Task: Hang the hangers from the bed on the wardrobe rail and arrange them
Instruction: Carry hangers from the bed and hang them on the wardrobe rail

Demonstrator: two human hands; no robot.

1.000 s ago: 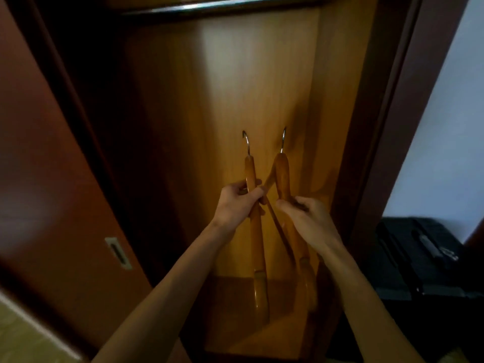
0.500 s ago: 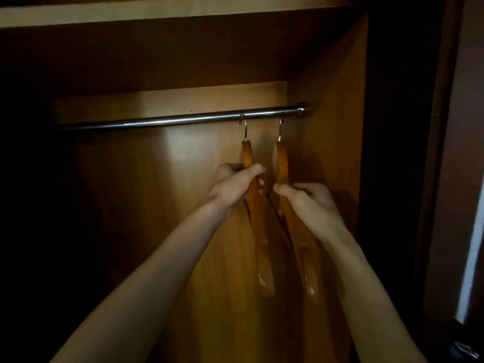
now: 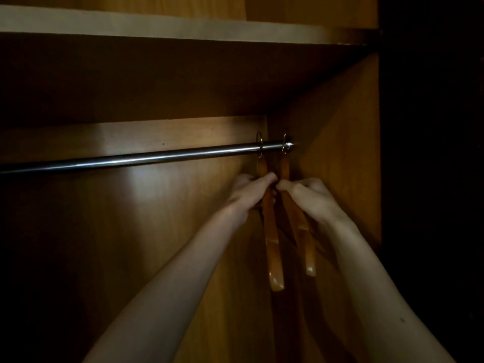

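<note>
Two wooden hangers hook over the rail (image 3: 131,161) at its right end. The left hand (image 3: 251,189) grips the left hanger (image 3: 271,231); the right hand (image 3: 311,197) grips the right hanger (image 3: 303,231).

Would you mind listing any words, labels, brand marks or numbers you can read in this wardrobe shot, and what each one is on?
None: no readable text shows anywhere in this view.
The two wooden hangers, held by the left hand and right hand, show plain wood, no print.
The metal rail, the shelf above and the wardrobe's side panel carry no label; the dim light could hide small marks.
</note>
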